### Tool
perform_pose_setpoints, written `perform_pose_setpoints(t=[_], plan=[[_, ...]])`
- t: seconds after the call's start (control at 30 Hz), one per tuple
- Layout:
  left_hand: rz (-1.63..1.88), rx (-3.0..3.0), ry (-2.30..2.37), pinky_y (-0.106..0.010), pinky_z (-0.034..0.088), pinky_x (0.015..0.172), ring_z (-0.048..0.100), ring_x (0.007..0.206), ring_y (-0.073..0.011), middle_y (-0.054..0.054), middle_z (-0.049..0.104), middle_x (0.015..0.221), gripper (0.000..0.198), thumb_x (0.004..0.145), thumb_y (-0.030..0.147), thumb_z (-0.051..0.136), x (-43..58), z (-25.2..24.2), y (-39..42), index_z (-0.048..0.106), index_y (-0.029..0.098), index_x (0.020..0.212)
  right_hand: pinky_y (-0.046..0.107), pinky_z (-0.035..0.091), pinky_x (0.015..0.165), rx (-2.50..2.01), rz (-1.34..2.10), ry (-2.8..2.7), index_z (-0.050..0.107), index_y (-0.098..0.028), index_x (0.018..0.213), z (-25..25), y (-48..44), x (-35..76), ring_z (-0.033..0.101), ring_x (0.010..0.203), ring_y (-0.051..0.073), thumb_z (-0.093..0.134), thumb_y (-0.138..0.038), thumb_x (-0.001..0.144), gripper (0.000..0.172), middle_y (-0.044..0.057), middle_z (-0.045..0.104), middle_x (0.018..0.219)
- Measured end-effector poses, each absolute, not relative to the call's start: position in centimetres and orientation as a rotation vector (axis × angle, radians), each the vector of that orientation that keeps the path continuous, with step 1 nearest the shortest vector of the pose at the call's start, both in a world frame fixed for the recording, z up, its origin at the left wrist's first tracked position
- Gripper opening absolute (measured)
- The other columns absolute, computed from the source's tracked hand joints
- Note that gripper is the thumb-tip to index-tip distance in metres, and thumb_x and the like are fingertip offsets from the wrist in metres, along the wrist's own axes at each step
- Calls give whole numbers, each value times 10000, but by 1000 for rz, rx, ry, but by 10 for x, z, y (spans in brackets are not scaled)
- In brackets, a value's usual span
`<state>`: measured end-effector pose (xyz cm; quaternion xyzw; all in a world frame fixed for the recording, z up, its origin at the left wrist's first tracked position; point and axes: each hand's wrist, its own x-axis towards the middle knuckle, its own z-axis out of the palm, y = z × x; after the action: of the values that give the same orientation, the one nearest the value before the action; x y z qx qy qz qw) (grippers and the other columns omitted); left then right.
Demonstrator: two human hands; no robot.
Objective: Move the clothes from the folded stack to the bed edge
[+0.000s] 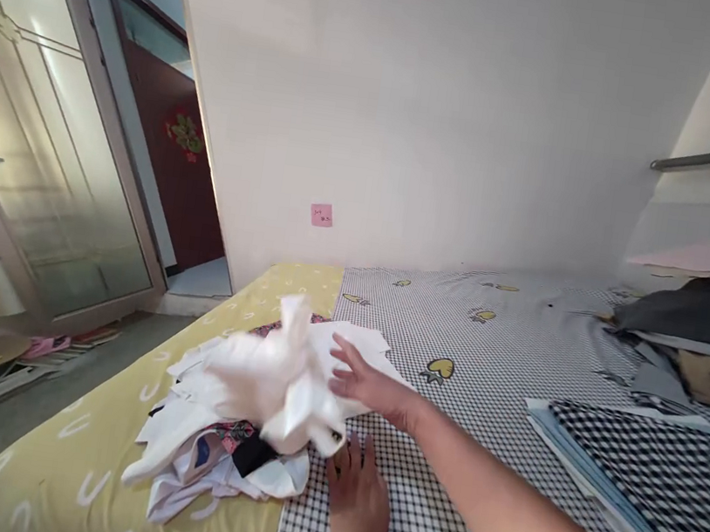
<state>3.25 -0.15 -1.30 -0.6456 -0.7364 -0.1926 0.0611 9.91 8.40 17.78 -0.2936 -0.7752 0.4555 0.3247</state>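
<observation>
A white garment (273, 378), smeared by motion, rises in a crumpled bunch over a heap of clothes. Under it lie more white pieces, a lavender-white garment (192, 485), a black cloth (253, 454) and a floral patterned cloth. My right hand (368, 382) reaches in from the right with its fingers spread, just beside the white garment, and seems to hold nothing. Lower down, my left hand (360, 487) is over the checked bedding, fingers apart and pointing at the garment's near edge. Whether its fingertips touch that edge I cannot tell.
The bed has a yellow sheet (75, 473) at left and a checked sheet (471, 423) at right. Folded checked and blue fabric (644, 465) lies at right, below a stack of dark clothes (698, 310). Books (15, 381) lie on the floor by the open door (92, 203).
</observation>
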Motion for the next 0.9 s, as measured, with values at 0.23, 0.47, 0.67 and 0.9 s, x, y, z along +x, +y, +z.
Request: perform_pose_setpoints(t=[0.23, 0.47, 0.67, 0.9], plan=[[-503, -2013, -2331, -641, 280, 1261, 375, 1532, -371, -162, 458, 1630, 562, 1021, 343, 409, 31, -4, 4, 464, 217, 1566, 617, 373, 1160, -1742, 434, -2158, 616, -201, 1449, 39, 77, 201, 469, 1460, 359, 464, -266, 967, 510, 183, 509, 1577], [-387, -2118, -2137, -693, 313, 1218, 430, 1494, -400, -164, 490, 1606, 529, 1025, 357, 416, 18, -7, 0, 519, 250, 1532, 618, 327, 1203, -1669, -36, -2203, 585, -374, 1485, -19, 59, 247, 429, 1495, 306, 307, -488, 1051, 527, 46, 517, 1600], [48, -2552, -1643, -501, 120, 1325, 399, 1525, -197, 25, 574, 1561, 529, 957, 205, 512, -103, 82, 29, 583, 392, 1446, 613, 329, 1210, -1658, -18, -2165, 569, -366, 1505, -21, 59, 242, 441, 1490, 298, 295, -483, 1052, 542, 34, 523, 1595], [-115, -1383, -2501, -916, 151, 1028, 453, 1394, -582, -370, 504, 1502, 624, 961, 359, 355, -219, 165, 83, 520, 56, 1481, 639, 359, 1193, -1636, 39, -2120, 556, -388, 1512, -24, 60, 243, 440, 1491, 317, 334, -498, 1043, 530, 15, 502, 1608]])
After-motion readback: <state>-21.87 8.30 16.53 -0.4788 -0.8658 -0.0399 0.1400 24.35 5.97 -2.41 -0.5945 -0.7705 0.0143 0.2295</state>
